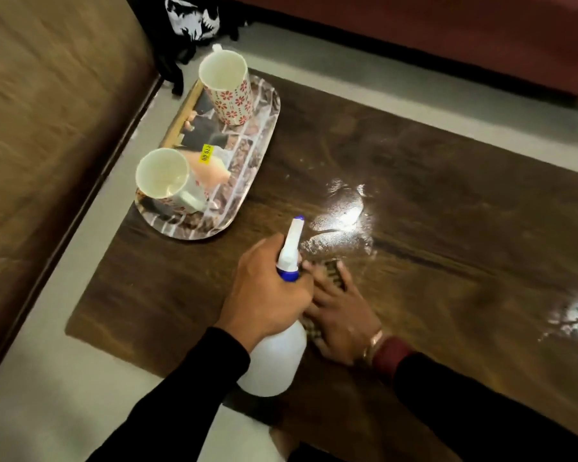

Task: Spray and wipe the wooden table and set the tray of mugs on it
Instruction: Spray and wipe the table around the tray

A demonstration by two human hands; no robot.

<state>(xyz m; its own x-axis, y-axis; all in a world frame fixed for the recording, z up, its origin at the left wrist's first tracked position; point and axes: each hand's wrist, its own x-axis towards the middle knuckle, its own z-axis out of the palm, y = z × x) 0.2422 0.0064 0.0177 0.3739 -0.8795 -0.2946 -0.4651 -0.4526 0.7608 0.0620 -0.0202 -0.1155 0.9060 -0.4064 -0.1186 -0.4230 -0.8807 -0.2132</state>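
Note:
My left hand (267, 291) grips the neck of a white spray bottle (276, 358) with a blue-tipped nozzle, held above the near part of the dark wooden table (447, 208). Just right of it, my right hand (339, 318) presses flat on a patterned cloth (332, 273) lying on the tabletop. Wet, shiny patches spread beyond the cloth. A printed oval tray (247, 168) rests on the table's far left end. It carries two mugs: one with red flowers (227, 88) at the back and a white one (167, 181) at the front.
A brown sofa (47, 128) runs along the left, a dark red one (414, 31) across the top. A black and white bag (191, 21) lies between them. Pale floor (47, 395) surrounds the low table.

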